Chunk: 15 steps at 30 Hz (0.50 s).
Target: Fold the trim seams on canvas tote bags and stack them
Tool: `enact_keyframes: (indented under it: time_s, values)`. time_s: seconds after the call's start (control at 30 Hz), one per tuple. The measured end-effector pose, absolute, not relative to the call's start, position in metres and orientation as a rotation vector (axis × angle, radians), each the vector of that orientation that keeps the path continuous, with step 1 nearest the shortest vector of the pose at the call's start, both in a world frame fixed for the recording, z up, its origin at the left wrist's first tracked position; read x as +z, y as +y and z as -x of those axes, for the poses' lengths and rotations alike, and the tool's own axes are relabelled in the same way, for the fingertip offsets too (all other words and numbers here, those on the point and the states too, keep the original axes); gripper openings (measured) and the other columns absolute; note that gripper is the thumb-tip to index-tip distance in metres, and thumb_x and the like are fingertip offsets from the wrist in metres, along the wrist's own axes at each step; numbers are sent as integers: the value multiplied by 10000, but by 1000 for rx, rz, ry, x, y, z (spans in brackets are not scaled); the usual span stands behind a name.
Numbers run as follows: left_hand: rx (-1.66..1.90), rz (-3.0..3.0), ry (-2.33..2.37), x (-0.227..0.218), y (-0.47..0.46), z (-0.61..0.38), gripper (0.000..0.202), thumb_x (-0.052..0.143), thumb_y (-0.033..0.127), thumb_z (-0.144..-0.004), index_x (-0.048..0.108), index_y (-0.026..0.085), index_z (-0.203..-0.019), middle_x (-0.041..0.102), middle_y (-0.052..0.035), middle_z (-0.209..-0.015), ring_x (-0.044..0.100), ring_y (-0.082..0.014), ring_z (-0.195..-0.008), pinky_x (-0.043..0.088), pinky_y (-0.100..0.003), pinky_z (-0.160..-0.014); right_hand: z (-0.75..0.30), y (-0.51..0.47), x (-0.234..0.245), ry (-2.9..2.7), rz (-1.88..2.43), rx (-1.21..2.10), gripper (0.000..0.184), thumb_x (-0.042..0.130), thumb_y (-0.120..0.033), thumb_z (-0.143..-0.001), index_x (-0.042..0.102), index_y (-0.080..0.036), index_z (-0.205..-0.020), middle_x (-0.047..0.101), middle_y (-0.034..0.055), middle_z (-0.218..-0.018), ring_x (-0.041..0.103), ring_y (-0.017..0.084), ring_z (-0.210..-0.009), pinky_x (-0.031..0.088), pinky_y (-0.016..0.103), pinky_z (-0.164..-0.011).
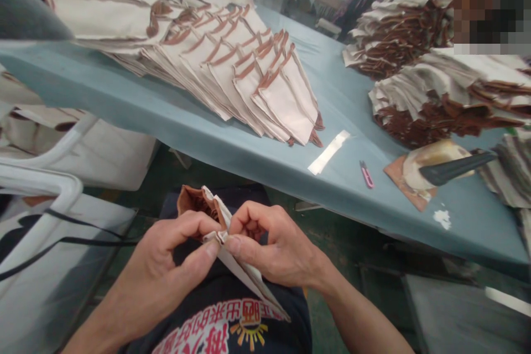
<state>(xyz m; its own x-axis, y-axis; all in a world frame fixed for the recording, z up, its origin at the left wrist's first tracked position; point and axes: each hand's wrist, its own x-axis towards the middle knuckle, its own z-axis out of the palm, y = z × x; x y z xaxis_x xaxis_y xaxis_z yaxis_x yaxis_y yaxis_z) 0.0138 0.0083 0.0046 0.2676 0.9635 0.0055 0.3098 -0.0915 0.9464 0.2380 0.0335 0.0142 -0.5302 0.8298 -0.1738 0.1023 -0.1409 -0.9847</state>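
Between my two hands, above my lap, is a sewn fabric piece (244, 268), cream outside with a brown lining showing at its gathered upper end. My left hand (178, 257) pinches its edge between thumb and forefinger. Close beside that pinch, the thumb and curled fingers of my right hand (265, 243) grip the same edge. A small folded bit of the cream cloth shows between the thumbs. The piece's lower part hangs down over my dark printed shirt (224, 326).
A blue-green covered table (265, 163) holds overlapping cream pieces (224, 61), a white strip (329, 152), pink thread snips (366, 175) and a black-handled brush (456, 168) by a glue-stained container (435, 160). Bundled stacks (440, 99) stand right. White bins (103, 149) stand left.
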Motion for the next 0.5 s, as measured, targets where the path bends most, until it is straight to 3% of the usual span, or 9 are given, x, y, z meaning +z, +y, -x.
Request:
enact_keyframes:
  time_s: [0.17,0.37,0.5]
  values:
    - [898,-1587,1184,-3,5,-11,296,697,386,-1031,820,269,-789,802,44,-715,720,-172,-643,543,-230,-633,-239,34,13,-1646,1077,1700,427,854,-576,-996,644,-222,-883,607,-68,-694,511,102,-594,413,226,-558]
    - [912,-1610,1228,12,9,-18,269,658,301,-930,822,263,-720,804,47,-663,731,-163,-602,558,-207,-600,-241,26,16,-1992,1124,1212,195,702,-309,-1086,725,-216,-916,707,-24,-749,596,117,-625,391,244,-599]
    - [937,-1632,1289,18,10,-24,271,652,311,-899,821,264,-693,820,43,-649,748,-170,-578,576,-208,-595,-244,23,18,-2136,1134,1024,149,691,-252,-1108,776,-208,-993,799,15,-814,685,137,-659,436,244,-625]
